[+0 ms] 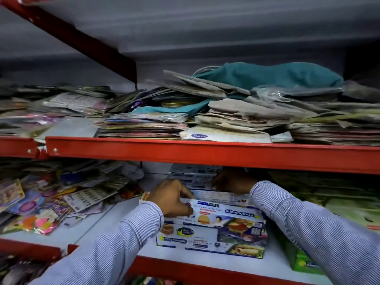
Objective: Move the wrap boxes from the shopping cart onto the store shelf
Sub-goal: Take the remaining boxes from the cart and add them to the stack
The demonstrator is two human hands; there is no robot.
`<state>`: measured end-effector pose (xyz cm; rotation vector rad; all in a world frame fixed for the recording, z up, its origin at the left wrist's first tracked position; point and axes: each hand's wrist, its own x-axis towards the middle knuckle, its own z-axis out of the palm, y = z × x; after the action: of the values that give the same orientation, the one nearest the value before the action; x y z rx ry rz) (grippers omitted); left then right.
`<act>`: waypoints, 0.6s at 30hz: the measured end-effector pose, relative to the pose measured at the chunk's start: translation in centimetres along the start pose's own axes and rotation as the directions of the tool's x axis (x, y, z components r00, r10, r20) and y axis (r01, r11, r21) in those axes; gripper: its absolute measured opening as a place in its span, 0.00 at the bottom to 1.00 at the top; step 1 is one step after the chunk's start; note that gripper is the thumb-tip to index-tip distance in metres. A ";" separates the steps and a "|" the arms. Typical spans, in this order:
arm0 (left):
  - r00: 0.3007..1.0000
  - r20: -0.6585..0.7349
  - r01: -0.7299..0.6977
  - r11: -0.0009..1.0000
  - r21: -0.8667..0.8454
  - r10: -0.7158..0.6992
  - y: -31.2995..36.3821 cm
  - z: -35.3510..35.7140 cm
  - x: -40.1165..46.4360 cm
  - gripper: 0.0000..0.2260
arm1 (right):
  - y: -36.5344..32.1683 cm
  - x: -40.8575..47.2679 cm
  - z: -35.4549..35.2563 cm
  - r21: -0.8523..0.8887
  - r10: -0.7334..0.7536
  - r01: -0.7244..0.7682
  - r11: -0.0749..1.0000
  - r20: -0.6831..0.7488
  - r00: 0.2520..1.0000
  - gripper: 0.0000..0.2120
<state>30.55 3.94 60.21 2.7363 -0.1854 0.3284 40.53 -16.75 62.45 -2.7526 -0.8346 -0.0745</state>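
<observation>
Several white and blue Freshwrapp wrap boxes (222, 221) lie stacked on the lower store shelf (205, 266). More wrap boxes (193, 177) sit further back in the dim part of the shelf. My left hand (172, 197) grips the left end of the top front box, with the thumb on its front face. My right hand (230, 182) reaches deeper under the red beam and rests on the rear boxes; shadow partly hides its fingers. The shopping cart is out of view.
A red shelf beam (205, 153) runs just above my hands. Colourful packets (51, 200) lie piled on the left of the lower shelf, and green packs (302, 262) sit on the right. The upper shelf holds stacks of paper bags (236, 112) and teal cloth (267, 76).
</observation>
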 end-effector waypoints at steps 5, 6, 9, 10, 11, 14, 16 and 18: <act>0.995 0.099 0.032 0.991 -0.132 -0.019 -0.4 0.0 2.4 0.12 | 0.9 -2.6 -1.6 -0.016 0.012 -0.013 1.000 -0.044 0.999 0.15; 0.995 0.092 0.045 0.988 -0.150 -0.032 -0.6 0.0 2.6 0.13 | 1.2 -2.7 -1.5 0.001 0.026 -0.026 1.000 -0.065 0.998 0.14; 0.998 0.037 0.048 0.991 -0.124 -0.044 -0.4 0.4 3.2 0.15 | 1.4 -3.6 -1.2 0.043 0.056 -0.052 0.998 -0.108 0.993 0.13; 0.999 0.005 0.039 0.996 -0.086 -0.039 -0.4 0.8 3.3 0.16 | 1.5 -3.8 -1.1 0.030 0.053 -0.050 0.998 -0.111 0.992 0.13; 0.999 -0.040 0.022 0.998 -0.058 -0.024 -0.3 1.3 3.3 0.17 | 1.5 -3.9 -1.0 0.017 0.040 -0.038 0.999 -0.116 0.992 0.13; 0.975 -0.203 -0.079 0.996 0.035 0.084 -0.5 3.1 2.4 0.20 | 1.3 -4.4 -0.6 -0.024 -0.005 0.002 1.000 -0.130 0.992 0.13; 0.938 -0.302 -0.123 0.978 0.170 0.170 -0.6 3.9 1.7 0.19 | 1.6 -4.4 0.4 0.018 -0.010 0.012 1.000 -0.129 0.992 0.12; 0.913 -0.351 -0.133 0.965 0.228 0.209 -0.8 4.4 1.3 0.18 | 1.5 -4.7 1.4 0.046 -0.022 0.029 0.999 -0.150 0.988 0.12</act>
<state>32.82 2.90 56.30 2.7901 -0.3036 0.9562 37.42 -20.13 60.19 -2.6534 -0.8204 -0.2588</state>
